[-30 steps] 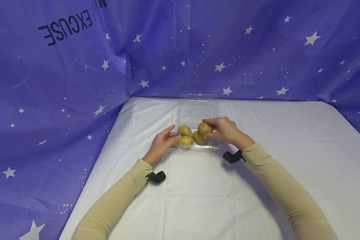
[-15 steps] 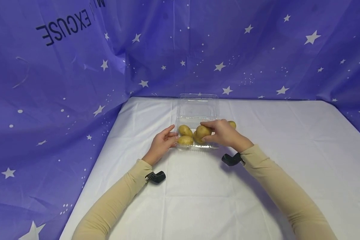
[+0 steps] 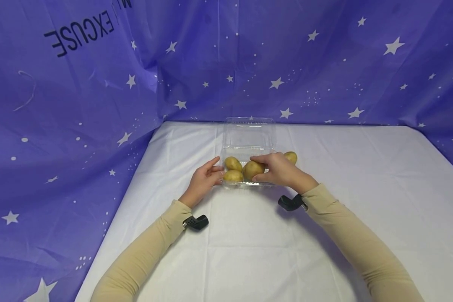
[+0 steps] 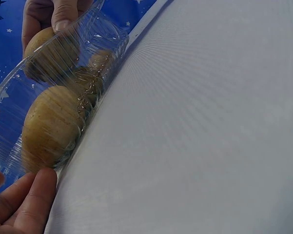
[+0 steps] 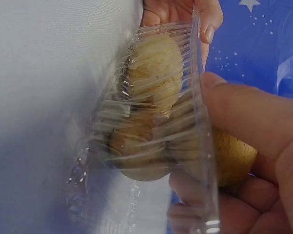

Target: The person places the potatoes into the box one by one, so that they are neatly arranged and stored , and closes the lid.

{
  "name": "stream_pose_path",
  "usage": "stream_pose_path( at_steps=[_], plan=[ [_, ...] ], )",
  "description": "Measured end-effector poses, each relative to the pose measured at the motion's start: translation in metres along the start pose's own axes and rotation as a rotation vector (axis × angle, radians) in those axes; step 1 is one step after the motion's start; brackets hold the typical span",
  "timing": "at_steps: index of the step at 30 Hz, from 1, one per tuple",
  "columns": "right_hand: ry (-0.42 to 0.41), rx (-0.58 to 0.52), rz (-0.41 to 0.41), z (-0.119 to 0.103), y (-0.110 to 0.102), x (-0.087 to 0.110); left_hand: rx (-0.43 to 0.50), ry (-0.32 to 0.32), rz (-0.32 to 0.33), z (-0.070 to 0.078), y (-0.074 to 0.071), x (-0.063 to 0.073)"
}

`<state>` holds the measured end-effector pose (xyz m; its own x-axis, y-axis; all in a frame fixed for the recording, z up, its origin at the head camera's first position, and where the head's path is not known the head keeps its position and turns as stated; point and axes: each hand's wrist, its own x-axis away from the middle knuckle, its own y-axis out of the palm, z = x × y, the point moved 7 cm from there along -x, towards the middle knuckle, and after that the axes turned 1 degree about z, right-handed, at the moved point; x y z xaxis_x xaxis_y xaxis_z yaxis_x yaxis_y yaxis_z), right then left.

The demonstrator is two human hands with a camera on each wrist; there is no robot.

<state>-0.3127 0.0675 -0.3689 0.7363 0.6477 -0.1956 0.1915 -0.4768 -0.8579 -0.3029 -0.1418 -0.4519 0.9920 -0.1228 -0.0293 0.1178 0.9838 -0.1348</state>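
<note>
A clear plastic clamshell box (image 3: 249, 153) lies with its lid (image 3: 248, 130) up at the back. My right hand (image 3: 281, 168) grips a round potato (image 3: 253, 170) between thumb and fingers over the box's right half. Through the ribbed wall in the right wrist view, another potato (image 5: 141, 151) shows below the held one. Two more potatoes, a rear one (image 3: 233, 164) and a front one (image 3: 233, 176), sit in the left half. My left hand (image 3: 204, 180) touches the box's left side with its fingers fairly straight; fingertips (image 4: 41, 187) meet the wall in the left wrist view.
Another potato (image 3: 291, 157) lies right of the box, partly behind my right hand. The white cloth-covered table (image 3: 249, 247) ends at a purple star-patterned curtain (image 3: 294, 63) at the back and left. A black wrist camera (image 3: 196, 222) juts from the left sleeve.
My right hand has lowered the potato slightly down and left into the box, covering the one beneath in the head view. More of the potato outside shows. The left hand stays put.
</note>
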Motion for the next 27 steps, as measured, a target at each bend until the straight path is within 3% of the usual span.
stream_pose_path(
  at_steps=[10,27],
  plan=[
    [0.041,-0.009,-0.029,0.0007,0.0007,0.0012,-0.002,0.004,0.002,0.0018,0.0007,0.0010],
    [-0.025,-0.052,-0.012,0.0012,-0.0016,0.0053,0.003,0.000,-0.003,0.0006,0.0004,0.0009]
  ],
)
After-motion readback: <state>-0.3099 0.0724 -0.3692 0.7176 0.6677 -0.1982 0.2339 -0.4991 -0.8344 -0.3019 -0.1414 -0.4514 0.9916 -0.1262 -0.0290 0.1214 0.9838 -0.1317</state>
